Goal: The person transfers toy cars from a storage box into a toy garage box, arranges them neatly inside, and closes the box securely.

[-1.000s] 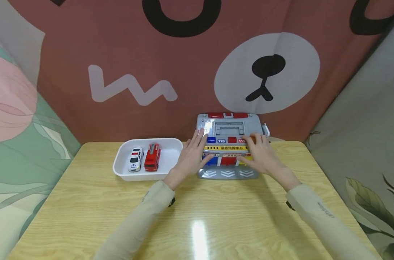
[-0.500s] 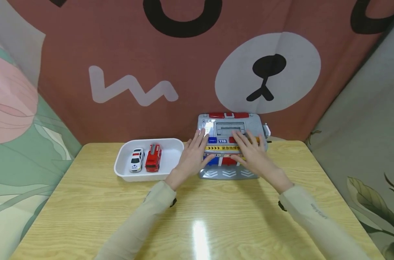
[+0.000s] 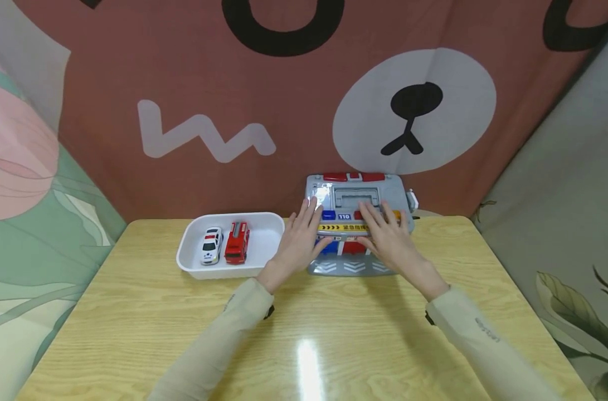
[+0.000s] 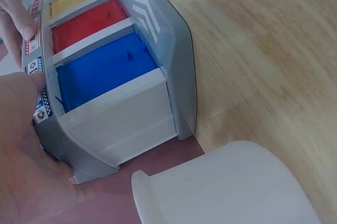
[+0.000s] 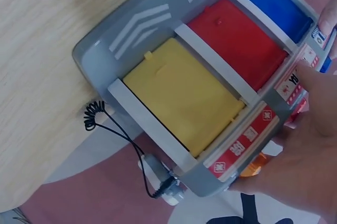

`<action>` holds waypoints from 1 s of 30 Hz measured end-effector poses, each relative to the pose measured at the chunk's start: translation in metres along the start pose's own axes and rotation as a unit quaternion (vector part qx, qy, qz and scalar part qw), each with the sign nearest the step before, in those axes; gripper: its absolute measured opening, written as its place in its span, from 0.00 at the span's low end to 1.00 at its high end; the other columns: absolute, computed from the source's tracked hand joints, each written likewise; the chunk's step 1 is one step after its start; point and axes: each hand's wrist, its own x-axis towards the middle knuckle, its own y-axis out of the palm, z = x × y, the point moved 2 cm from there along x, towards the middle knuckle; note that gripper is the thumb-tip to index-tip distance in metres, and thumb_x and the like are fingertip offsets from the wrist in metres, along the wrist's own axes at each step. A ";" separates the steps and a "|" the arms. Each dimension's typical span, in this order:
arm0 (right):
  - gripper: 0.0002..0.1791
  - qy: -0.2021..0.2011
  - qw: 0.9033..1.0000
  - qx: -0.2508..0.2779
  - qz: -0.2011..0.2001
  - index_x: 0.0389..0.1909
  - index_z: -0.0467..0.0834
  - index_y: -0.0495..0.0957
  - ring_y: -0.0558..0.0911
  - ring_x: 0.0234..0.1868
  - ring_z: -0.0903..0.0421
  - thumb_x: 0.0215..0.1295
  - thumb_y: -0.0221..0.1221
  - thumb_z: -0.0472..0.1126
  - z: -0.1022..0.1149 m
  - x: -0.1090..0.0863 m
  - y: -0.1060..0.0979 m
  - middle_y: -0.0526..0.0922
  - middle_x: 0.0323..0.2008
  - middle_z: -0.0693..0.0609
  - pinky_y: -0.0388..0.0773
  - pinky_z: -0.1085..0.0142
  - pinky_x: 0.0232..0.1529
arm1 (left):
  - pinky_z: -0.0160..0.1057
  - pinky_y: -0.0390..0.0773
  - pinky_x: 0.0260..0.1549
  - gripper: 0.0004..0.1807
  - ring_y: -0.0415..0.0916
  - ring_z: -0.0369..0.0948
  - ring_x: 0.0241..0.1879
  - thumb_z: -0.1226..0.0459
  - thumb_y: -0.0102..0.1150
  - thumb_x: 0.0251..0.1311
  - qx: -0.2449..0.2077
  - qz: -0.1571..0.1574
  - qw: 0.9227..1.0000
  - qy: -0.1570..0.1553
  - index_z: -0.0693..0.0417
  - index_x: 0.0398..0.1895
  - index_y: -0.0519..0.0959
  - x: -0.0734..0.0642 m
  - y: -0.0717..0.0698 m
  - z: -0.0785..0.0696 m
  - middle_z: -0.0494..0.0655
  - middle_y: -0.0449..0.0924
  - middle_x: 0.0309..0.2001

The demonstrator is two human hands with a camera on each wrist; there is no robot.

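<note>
A grey toy garage (image 3: 394, 192) stands at the back of the table, with a blue door (image 4: 105, 69), a red door (image 5: 237, 42) and a yellow door (image 5: 181, 98) in its front, all three closed. My left hand (image 3: 297, 240) rests on the left end of its roof, fingers stretched out and thumb at the front edge. On the roof's right half lies my right hand (image 3: 395, 245), fingers spread, thumb near the middle of the front. Its palm hides part of the yellow lettered strip (image 3: 351, 227). In the head view the yellow door is hidden behind this hand.
Left of the garage stands a white tray (image 3: 263, 273), holding a white toy police car (image 3: 212, 245) and a red toy fire truck (image 3: 237, 243). A small white handset (image 5: 158, 176) on a coiled black cord (image 5: 95, 116) hangs at the garage's right side. Behind is a printed curtain (image 3: 193, 184).
My right hand has slid left along the roof from the garage's right end toward its middle, fingers straightening. My left hand, the garage and the tray have stayed put.
</note>
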 end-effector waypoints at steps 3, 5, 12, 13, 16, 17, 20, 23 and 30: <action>0.40 0.000 1.000 -0.007 0.010 0.76 0.42 0.47 0.49 0.72 0.34 0.72 0.51 0.55 0.002 0.002 -0.003 0.56 0.72 0.40 0.45 0.27 0.61 | 0.56 0.51 0.68 0.43 0.29 0.48 0.75 0.40 0.40 0.69 -0.002 -0.001 1.000 -0.002 0.57 0.76 0.47 -0.001 -0.001 0.001 0.53 0.34 0.77; 0.40 -0.002 1.000 -0.012 0.018 0.76 0.42 0.47 0.49 0.72 0.34 0.72 0.51 0.55 0.003 0.003 -0.005 0.56 0.72 0.40 0.47 0.28 0.61 | 0.56 0.51 0.68 0.43 0.29 0.48 0.75 0.40 0.40 0.69 -0.003 -0.002 1.000 -0.003 0.57 0.76 0.47 -0.001 -0.001 0.001 0.53 0.34 0.77; 0.40 0.005 0.999 -0.027 0.036 0.76 0.42 0.48 0.50 0.71 0.34 0.71 0.51 0.55 0.004 0.004 -0.008 0.56 0.72 0.39 0.48 0.28 0.61 | 0.56 0.52 0.68 0.42 0.31 0.49 0.75 0.41 0.40 0.69 0.003 -0.001 1.000 0.003 0.58 0.76 0.47 -0.001 -0.002 0.000 0.54 0.36 0.77; 0.40 0.006 0.999 -0.028 0.036 0.76 0.42 0.48 0.50 0.71 0.34 0.71 0.52 0.55 0.004 0.003 -0.008 0.56 0.72 0.39 0.48 0.29 0.62 | 0.56 0.53 0.68 0.42 0.32 0.50 0.75 0.41 0.40 0.69 0.004 -0.003 1.000 0.004 0.58 0.76 0.47 0.000 -0.002 0.000 0.55 0.36 0.77; 0.41 0.008 0.999 -0.029 0.036 0.76 0.42 0.47 0.50 0.71 0.34 0.71 0.52 0.55 0.004 0.002 -0.008 0.56 0.72 0.39 0.48 0.29 0.62 | 0.56 0.53 0.68 0.42 0.32 0.50 0.75 0.41 0.40 0.69 0.001 -0.003 1.000 0.005 0.58 0.76 0.48 0.000 -0.001 -0.001 0.54 0.36 0.77; 0.41 0.009 0.999 -0.029 0.037 0.76 0.42 0.47 0.50 0.71 0.34 0.71 0.52 0.55 0.003 0.002 -0.008 0.56 0.72 0.39 0.48 0.29 0.62 | 0.56 0.52 0.68 0.42 0.32 0.50 0.75 0.41 0.40 0.69 -0.001 -0.003 1.000 0.005 0.58 0.76 0.48 0.000 -0.001 -0.001 0.54 0.36 0.77; 0.41 0.008 0.999 -0.028 0.033 0.76 0.42 0.47 0.51 0.71 0.34 0.71 0.53 0.54 0.002 0.002 -0.007 0.57 0.72 0.39 0.48 0.29 0.62 | 0.56 0.51 0.68 0.42 0.32 0.49 0.75 0.40 0.40 0.69 -0.003 0.000 1.000 0.003 0.57 0.76 0.47 0.000 0.000 -0.002 0.53 0.35 0.77; 0.41 0.005 0.999 -0.026 0.025 0.76 0.42 0.47 0.52 0.70 0.34 0.70 0.53 0.54 0.001 0.002 -0.008 0.58 0.71 0.39 0.49 0.29 0.61 | 0.56 0.51 0.68 0.43 0.31 0.49 0.75 0.40 0.40 0.69 -0.006 -0.001 1.000 0.003 0.57 0.76 0.47 0.001 0.000 -0.002 0.53 0.35 0.77; 0.42 -0.001 1.000 0.002 0.013 0.75 0.43 0.52 0.55 0.68 0.34 0.67 0.58 0.54 -0.001 0.003 -0.012 0.60 0.69 0.37 0.53 0.31 0.61 | 0.56 0.51 0.68 0.43 0.31 0.49 0.75 0.40 0.40 0.69 -0.011 -0.007 1.000 0.005 0.57 0.76 0.48 0.001 0.000 0.000 0.53 0.35 0.77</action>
